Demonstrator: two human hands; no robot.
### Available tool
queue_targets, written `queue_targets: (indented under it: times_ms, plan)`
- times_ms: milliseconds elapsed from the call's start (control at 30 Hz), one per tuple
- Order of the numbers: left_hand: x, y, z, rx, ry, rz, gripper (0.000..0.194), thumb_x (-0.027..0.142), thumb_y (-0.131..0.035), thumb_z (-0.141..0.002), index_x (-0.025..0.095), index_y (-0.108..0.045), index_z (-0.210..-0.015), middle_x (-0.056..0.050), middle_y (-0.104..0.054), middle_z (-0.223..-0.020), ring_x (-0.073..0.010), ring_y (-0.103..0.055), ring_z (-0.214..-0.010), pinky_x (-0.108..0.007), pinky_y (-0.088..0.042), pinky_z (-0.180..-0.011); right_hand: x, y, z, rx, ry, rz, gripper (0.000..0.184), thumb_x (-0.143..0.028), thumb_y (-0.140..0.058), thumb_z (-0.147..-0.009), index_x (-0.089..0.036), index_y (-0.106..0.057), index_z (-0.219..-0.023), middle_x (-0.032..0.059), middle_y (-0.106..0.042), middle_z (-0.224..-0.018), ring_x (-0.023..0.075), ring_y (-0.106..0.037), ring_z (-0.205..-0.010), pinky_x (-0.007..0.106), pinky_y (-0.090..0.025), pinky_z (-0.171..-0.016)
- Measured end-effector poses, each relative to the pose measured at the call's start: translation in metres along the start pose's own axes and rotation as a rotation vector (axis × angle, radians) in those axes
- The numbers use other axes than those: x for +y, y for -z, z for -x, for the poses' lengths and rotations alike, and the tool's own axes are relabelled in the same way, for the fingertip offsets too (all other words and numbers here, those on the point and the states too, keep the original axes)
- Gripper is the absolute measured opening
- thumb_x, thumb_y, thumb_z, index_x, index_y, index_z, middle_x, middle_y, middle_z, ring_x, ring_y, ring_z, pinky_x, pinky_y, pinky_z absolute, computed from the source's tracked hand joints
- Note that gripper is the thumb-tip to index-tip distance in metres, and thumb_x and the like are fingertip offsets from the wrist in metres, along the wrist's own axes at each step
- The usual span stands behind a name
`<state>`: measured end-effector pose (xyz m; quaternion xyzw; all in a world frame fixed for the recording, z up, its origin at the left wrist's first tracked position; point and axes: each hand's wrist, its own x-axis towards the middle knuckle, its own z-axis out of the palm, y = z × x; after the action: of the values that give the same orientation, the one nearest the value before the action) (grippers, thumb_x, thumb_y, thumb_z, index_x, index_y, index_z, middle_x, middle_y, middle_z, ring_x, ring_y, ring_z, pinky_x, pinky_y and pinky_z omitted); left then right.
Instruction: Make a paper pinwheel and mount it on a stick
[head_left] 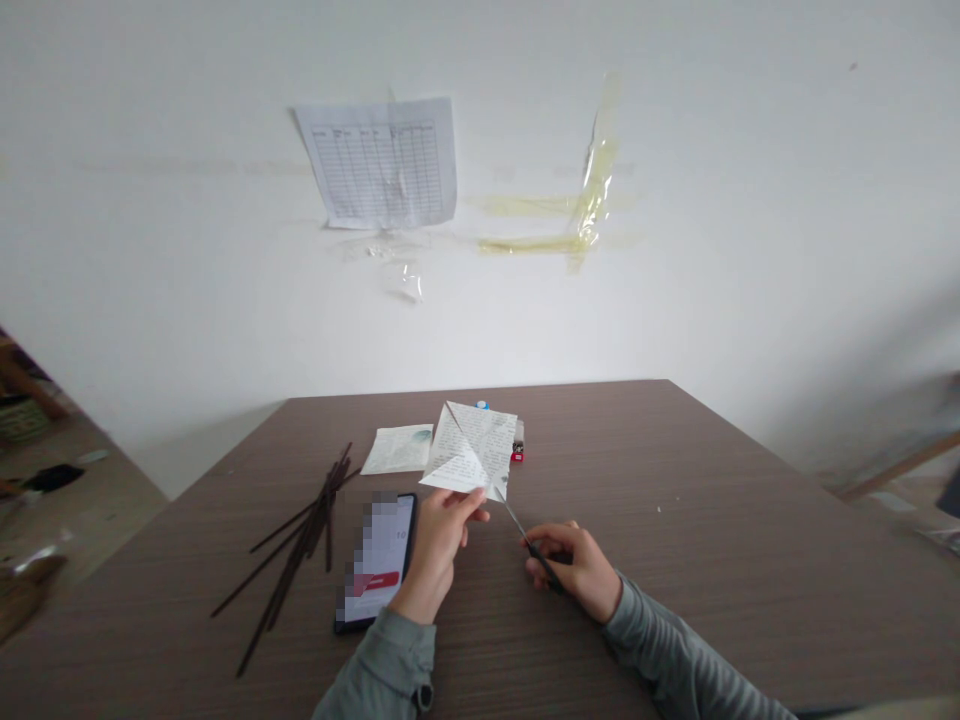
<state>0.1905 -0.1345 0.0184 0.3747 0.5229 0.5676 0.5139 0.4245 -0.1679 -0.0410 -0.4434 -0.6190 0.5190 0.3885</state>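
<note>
My left hand (439, 545) pinches the near corner of a folded sheet of handwritten paper (472, 450), which is lifted a little above the table. My right hand (574, 570) grips a narrow pointed cutting tool (529, 540) with a dark handle. Its tip reaches the paper's lower right edge. Under my left wrist lies a smartphone (379, 560), its screen lit and partly blurred. Left of it is a loose bundle of thin dark sticks (304, 540).
A brown wood-grain table (675, 480) fills the lower view. A written paper scrap (397, 450), a red lighter (517, 450) and a small blue cap (482, 405) lie on it. A ruled sheet (382, 165) and old tape (592, 190) mark the wall behind.
</note>
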Motion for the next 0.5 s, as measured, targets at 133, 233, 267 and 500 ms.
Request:
queue_targets:
  times_ms: [133,233,267,500]
  plan:
    - [0.0011,-0.0005,0.0001,0.004,0.005,0.008,0.037,0.038,-0.111,-0.061,0.021,-0.084,-0.079,-0.008,-0.093,-0.085,-0.0212,-0.084,-0.063,-0.018,-0.032,-0.042,0.0002,0.0003,-0.0006,0.003,0.006,0.004,0.07,-0.087,-0.104,-0.084,-0.023,-0.092,-0.11,0.0013,-0.082,-0.069,0.0256,-0.079,-0.064,0.04,-0.066,-0.073]
    - [0.0022,-0.0004,0.0004,0.004,0.003,0.003,0.034,0.038,-0.109,-0.062,0.021,-0.085,-0.079,-0.009,-0.092,-0.084,-0.0214,-0.084,-0.063,-0.019,-0.032,-0.042,0.0012,0.0006,-0.001,0.004,0.005,0.016,0.071,-0.087,-0.103,-0.084,-0.023,-0.092,-0.111,0.0016,-0.083,-0.07,0.0247,-0.077,-0.063,0.04,-0.064,-0.073]
    - [0.0024,-0.0003,0.0004,0.004,0.002,-0.002,0.033,0.038,-0.108,-0.062,0.021,-0.085,-0.079,-0.009,-0.092,-0.084,-0.0215,-0.084,-0.063,-0.019,-0.032,-0.042,0.0015,0.0007,-0.001,0.004,0.003,0.02,0.071,-0.087,-0.103,-0.084,-0.023,-0.091,-0.111,0.0017,-0.084,-0.07,0.0242,-0.077,-0.062,0.039,-0.063,-0.072]
    - [0.0018,0.0003,-0.0007,0.012,-0.042,-0.061,0.037,0.041,-0.11,-0.061,0.02,-0.086,-0.079,-0.008,-0.091,-0.08,-0.0225,-0.084,-0.061,-0.019,-0.033,-0.041,0.0028,0.0009,-0.0008,0.019,0.022,0.04,0.069,-0.087,-0.102,-0.086,-0.023,-0.092,-0.111,0.0023,-0.085,-0.071,0.0255,-0.08,-0.065,0.039,-0.064,-0.076]
